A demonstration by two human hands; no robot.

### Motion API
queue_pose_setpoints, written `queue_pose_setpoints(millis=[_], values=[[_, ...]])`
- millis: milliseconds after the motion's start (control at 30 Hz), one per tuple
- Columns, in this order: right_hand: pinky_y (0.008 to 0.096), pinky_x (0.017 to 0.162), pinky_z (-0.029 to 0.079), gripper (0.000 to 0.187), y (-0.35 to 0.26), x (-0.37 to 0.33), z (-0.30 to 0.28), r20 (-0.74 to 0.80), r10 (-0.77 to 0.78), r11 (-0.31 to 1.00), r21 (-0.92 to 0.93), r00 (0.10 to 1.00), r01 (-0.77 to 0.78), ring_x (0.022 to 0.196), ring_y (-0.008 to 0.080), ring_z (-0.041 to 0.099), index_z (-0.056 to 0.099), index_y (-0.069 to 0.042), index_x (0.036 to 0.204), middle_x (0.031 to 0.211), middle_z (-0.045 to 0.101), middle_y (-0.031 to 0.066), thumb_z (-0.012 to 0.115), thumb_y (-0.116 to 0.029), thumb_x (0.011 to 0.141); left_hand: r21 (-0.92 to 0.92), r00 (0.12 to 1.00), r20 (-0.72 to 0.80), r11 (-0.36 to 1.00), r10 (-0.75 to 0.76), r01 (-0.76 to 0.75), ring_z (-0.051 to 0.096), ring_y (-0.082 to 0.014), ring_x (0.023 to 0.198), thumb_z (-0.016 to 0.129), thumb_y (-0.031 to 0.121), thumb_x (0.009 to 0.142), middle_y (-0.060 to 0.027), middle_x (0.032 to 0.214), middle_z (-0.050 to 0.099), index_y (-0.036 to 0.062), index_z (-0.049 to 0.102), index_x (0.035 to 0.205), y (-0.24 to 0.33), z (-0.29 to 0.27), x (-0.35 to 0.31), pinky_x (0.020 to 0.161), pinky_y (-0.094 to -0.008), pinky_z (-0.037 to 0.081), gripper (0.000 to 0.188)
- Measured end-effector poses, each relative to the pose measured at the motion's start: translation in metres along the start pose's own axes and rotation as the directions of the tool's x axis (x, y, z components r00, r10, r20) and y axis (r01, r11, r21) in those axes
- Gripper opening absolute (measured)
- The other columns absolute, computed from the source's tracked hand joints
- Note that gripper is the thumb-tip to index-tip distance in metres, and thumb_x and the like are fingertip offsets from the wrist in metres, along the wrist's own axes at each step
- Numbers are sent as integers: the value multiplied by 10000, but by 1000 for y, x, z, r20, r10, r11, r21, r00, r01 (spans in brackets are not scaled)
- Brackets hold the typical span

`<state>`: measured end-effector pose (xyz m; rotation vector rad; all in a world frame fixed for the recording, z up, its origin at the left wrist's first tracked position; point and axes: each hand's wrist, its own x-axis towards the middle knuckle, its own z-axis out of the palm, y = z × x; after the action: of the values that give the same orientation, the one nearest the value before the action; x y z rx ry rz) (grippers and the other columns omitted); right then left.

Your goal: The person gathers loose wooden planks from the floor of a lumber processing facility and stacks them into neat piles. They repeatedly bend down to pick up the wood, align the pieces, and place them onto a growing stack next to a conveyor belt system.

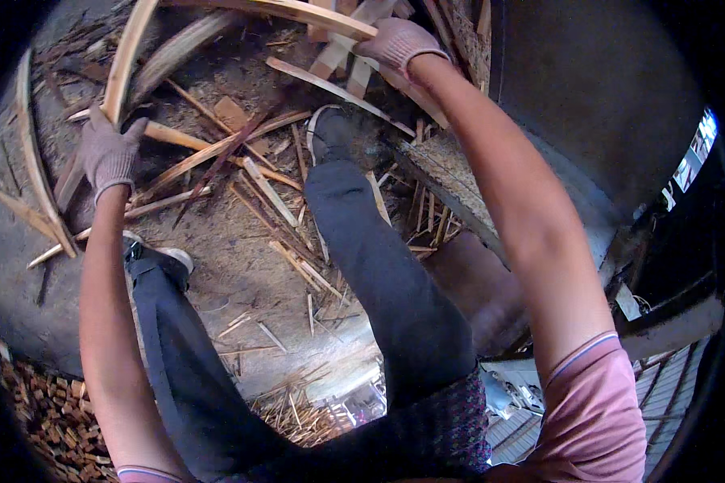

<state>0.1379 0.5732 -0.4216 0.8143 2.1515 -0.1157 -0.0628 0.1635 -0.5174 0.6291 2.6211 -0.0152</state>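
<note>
Both hands wear pale knitted gloves. My left hand, at the left, is closed on the lower end of a wooden strip that rises to the upper edge. At the top, my right hand grips the end of another visible length of wood, which runs left along the upper edge. Whether the two lengths join beyond the picture, I cannot tell. Under the left strip lies a wide, weathered board. Just below my right hand are pale wooden blocks and a long slat.
Split wood strips litter the dusty floor around my shoes. A long curved slat lies at far left. Small cut wood pieces are heaped at lower left, thin sticks at bottom centre. A large dark panel stands at right.
</note>
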Motion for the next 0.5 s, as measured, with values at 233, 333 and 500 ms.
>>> queue_pose_setpoints(millis=[233, 333, 500], values=[[507, 847, 547, 547, -74, -112, 34, 66, -137, 820, 567, 988, 76, 965, 455, 697, 685, -7, 1174, 1020, 717, 275, 607, -504, 961, -467, 966, 260, 876, 3, 122, 624, -447, 1209, 643, 385, 984, -291, 1279, 655, 24, 588, 1397, 14, -15, -47, 1010, -471, 492, 551], [539, 933, 533, 500, -131, -124, 48, 139, -26, 727, 682, 990, -76, 1005, 466, 692, 625, -10, 1180, 981, 711, 298, 537, -455, 971, -750, 939, 337, 584, -67, 311, 683, -277, 1115, 637, 342, 995, -209, 1217, 713, 15, 601, 1402, 48, -21, -69, 992, -392, 499, 523], [504, 1040, 500, 789, -165, -99, 30, -91, -195, 669, 715, 977, 200, 1238, 439, 610, 530, -19, 1385, 1343, 603, 310, 720, -559, 841, -696, 954, 298, 686, 7, 212, 668, -387, 1160, 601, 495, 989, -277, 1269, 679, 3, 474, 1509, 53, 2, -61, 1003, -442, 490, 727]])
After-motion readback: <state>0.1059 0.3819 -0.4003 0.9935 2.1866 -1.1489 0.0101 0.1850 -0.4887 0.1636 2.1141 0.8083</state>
